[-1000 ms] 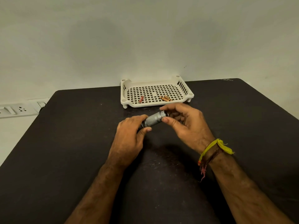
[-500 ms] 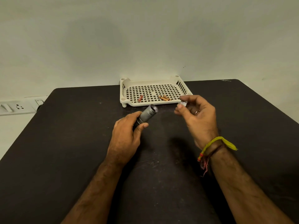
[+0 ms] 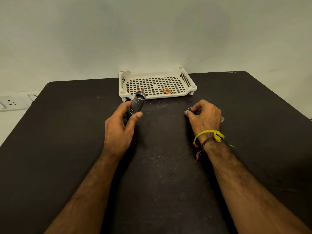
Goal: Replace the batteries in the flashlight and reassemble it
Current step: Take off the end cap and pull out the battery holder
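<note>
Grey flashlight body [image 3: 137,104] gripped in left hand [image 3: 119,127], right hand [image 3: 205,118] pinching small cap [image 3: 190,109], hands apart

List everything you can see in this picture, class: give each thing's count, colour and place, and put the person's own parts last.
table: one, black, fills the foreground
tray: one, cream, perforated, at the table's far edge
batteries: two copper-coloured in the tray's right part; one reddish behind the flashlight
flashlight body: one, grey, open end up, in the left hand
cap: one, small, silvery, in the right hand
wall socket: one, white, far left
wrist threads: yellow and brown, right wrist
left hand: grips the flashlight body
right hand: holds the cap low near the table
</note>
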